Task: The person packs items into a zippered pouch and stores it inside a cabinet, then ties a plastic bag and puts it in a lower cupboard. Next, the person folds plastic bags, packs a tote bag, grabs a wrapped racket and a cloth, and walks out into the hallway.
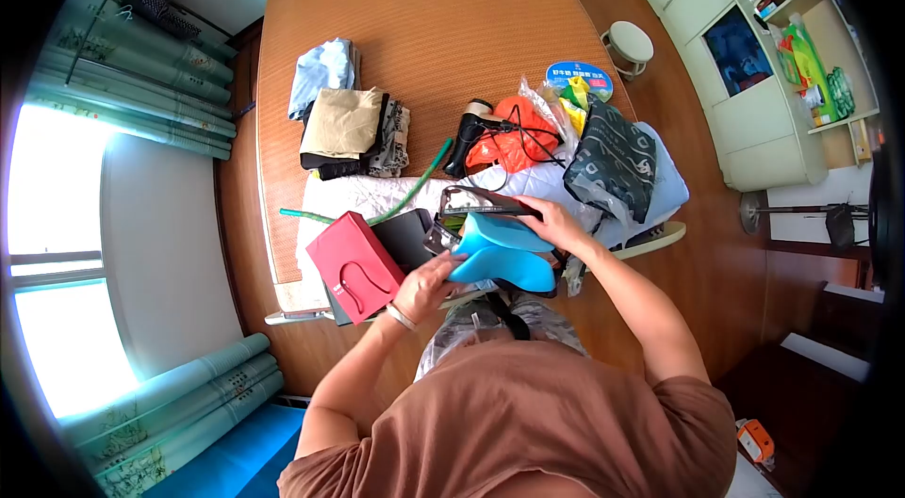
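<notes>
Near the front edge of the bed, my left hand [427, 289] is closed on the left side of a bright blue curved object [501, 253]. My right hand [556, 223] has its fingers closed at the object's upper right, beside a dark-framed item [479, 200] just behind it. Which of the two the right fingers hold is hard to tell. A red paper bag [354, 265] with a rope handle lies left of my left hand, over a dark box [405, 236]. A green strip [411, 192] curves behind them.
Folded clothes [345, 121] are stacked on the brown bed mat [424, 17]. A hair dryer [465, 138], an orange-red bag [514, 142] and a dark patterned bag [613, 162] lie behind my hands. A white stool [629, 45] stands right of the bed.
</notes>
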Demonstrator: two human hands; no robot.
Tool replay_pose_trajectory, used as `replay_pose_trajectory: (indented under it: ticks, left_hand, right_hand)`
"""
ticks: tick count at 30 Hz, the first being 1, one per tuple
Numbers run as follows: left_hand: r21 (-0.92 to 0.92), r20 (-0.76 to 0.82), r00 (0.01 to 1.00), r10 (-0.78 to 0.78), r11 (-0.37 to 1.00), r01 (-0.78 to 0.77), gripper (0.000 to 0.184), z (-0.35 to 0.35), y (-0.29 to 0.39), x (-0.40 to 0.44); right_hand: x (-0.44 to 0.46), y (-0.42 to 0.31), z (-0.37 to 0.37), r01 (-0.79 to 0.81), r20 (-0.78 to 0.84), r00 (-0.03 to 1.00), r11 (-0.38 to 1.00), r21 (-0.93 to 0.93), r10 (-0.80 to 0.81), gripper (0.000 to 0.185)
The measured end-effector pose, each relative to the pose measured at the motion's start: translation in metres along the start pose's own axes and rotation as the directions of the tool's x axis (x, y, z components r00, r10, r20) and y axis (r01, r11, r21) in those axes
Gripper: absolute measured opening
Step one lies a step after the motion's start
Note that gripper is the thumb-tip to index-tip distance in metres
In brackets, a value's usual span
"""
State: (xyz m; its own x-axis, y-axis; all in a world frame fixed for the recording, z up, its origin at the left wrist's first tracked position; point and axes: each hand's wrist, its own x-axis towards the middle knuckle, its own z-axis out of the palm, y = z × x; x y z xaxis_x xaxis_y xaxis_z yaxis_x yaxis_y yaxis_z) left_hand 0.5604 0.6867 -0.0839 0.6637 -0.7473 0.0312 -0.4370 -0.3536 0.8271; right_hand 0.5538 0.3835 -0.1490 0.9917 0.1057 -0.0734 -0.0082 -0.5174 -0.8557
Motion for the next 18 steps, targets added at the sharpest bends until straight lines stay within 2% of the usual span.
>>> replay_pose_trajectory:
  ticks: [1, 4, 5, 7, 9, 10, 11, 12, 13, 15, 16, 18]
  left_hand:
    - [0.001, 0.022, 0.999, 0.048, 0.999, -0.048, 0.036, -0.005, -0.007, 0.006]
    - [0.159, 0.048, 0.999, -0.012, 0.987, 0.004, 0.040, -0.014, -0.024, 0.012]
    - [0.134, 0.088, 0.996, -0.004, 0.991, -0.008, 0.042, -0.012, -0.037, 0.014]
    - [0.203, 0.131, 0.986, -0.107, 0.976, 0.079, 0.045, -0.010, -0.042, 0.011]
    - [0.061, 0.208, 0.967, -0.148, 0.989, 0.138, 0.048, -0.013, -0.036, 0.009]
    - [-0.016, 0.171, 0.981, -0.090, 0.995, 0.094, 0.049, -0.019, -0.022, 0.007]
    - [-0.014, 0.163, 0.982, -0.099, 0.995, 0.103, 0.049, -0.028, -0.009, 0.004]
    - [-0.076, 0.106, 0.991, -0.078, 0.993, 0.086, 0.046, -0.038, 0.005, 0.000]
    - [-0.136, 0.044, 0.997, -0.061, 0.989, 0.067, 0.043, -0.046, 0.013, -0.006]
    - [-0.143, -0.009, 0.971, -0.238, 0.962, 0.234, 0.040, -0.073, 0.020, -0.024]
    - [-0.177, -0.096, 0.959, -0.268, 0.952, 0.249, 0.038, -0.086, 0.011, -0.035]
    - [-0.246, -0.319, 0.887, -0.333, 0.933, 0.262, 0.035, -0.113, -0.001, -0.049]
  right_hand:
    - [-0.002, 0.001, 0.002, -0.001, 0.000, 1.000, 1.000, -0.002, 0.001, 0.038]
    - [-0.005, 0.002, 0.004, -0.041, 0.009, 0.999, 0.994, -0.103, 0.042, 0.040]
    - [-0.007, 0.001, 0.006, -0.038, 0.015, 0.999, 0.994, -0.099, 0.040, 0.040]
    - [-0.009, 0.000, 0.010, 0.000, 0.016, 1.000, 0.975, -0.222, 0.004, 0.043]
    - [-0.013, 0.001, 0.013, -0.003, 0.015, 1.000, 0.973, -0.231, 0.006, 0.046]
    - [-0.015, -0.001, 0.011, -0.017, -0.028, 1.000, 0.977, -0.214, 0.011, 0.047]
    - [-0.017, -0.002, 0.010, -0.030, -0.066, 0.998, 0.980, -0.197, 0.018, 0.048]
    - [-0.019, -0.011, 0.006, -0.098, -0.044, 0.995, 0.983, -0.154, 0.092, 0.052]
    - [-0.021, -0.011, 0.003, -0.073, -0.009, 0.997, 0.986, -0.150, 0.072, 0.056]
    - [-0.025, -0.009, 0.007, 0.014, -0.048, 0.999, 0.985, -0.173, -0.023, 0.061]
    - [-0.026, -0.012, 0.011, 0.033, -0.031, 0.999, 0.985, -0.169, -0.039, 0.061]
    - [-0.031, -0.019, 0.018, 0.034, -0.054, 0.997, 0.953, -0.302, -0.053, 0.069]
